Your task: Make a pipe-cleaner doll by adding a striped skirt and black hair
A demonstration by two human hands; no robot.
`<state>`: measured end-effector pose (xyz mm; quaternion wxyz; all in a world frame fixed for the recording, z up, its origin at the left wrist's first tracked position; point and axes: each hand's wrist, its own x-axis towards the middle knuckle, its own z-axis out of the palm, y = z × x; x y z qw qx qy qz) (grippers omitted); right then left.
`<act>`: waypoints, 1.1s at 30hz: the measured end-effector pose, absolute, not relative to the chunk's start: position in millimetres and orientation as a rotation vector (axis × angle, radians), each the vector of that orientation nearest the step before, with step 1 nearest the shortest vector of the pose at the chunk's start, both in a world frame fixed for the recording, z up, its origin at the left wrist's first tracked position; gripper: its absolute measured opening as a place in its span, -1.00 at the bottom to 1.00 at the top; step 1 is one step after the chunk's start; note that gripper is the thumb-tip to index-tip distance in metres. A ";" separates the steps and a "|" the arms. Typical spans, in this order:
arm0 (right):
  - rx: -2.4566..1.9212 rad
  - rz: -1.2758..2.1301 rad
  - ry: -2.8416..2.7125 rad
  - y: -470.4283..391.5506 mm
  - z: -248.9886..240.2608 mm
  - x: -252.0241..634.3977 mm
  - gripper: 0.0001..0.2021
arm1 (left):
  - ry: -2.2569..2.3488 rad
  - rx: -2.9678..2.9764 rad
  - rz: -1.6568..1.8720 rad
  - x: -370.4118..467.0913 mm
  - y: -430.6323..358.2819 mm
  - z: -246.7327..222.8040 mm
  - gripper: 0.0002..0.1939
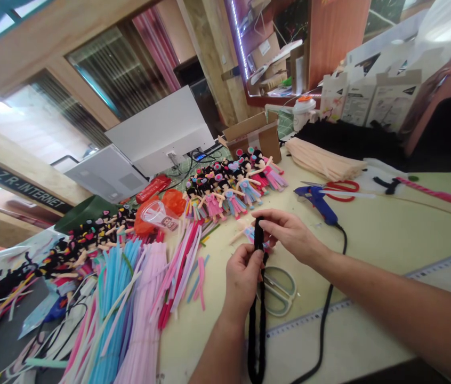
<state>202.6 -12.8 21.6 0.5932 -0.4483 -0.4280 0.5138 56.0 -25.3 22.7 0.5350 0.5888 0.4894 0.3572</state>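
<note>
Black fuzzy strands [258, 341] hang in a long loop from my two hands, over the front part of the table. My left hand [243, 274] pinches them below their top end. Just above it, the fingers of my right hand [285, 232] close on the upper end. Behind my hands lies a small doll [248, 232] in light blue and pink, partly hidden. Scissors with pale handles [283, 290] rest on the table right beside the hanging strands.
Rows of small dolls [225, 186] stand behind my hands. Coloured strips [141, 314] lie at left. A blue glue gun [317, 204] with its cord, red-handled scissors [341, 191], beige strips [323, 160] and a black pile [349, 141] are at right. A cardboard box [253, 136] stands farther back.
</note>
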 end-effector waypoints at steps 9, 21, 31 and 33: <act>-1.058 1.173 -0.974 -14.2 26.2 203.8 -0.59 | 1.164 1.418 0.860 59.0 -26.9 19.4 -0.78; -1.071 1.119 -1.053 -13.8 20.0 202.9 -0.55 | 1.161 1.400 0.875 59.8 -27.5 21.4 -0.79; -1.061 1.074 -1.083 -12.3 18.4 202.7 -0.60 | 1.142 1.403 0.836 59.0 -28.6 20.2 -0.82; -1.064 1.074 -1.074 -12.1 18.1 203.1 -0.59 | 1.135 1.397 0.833 59.2 -28.3 19.8 -0.82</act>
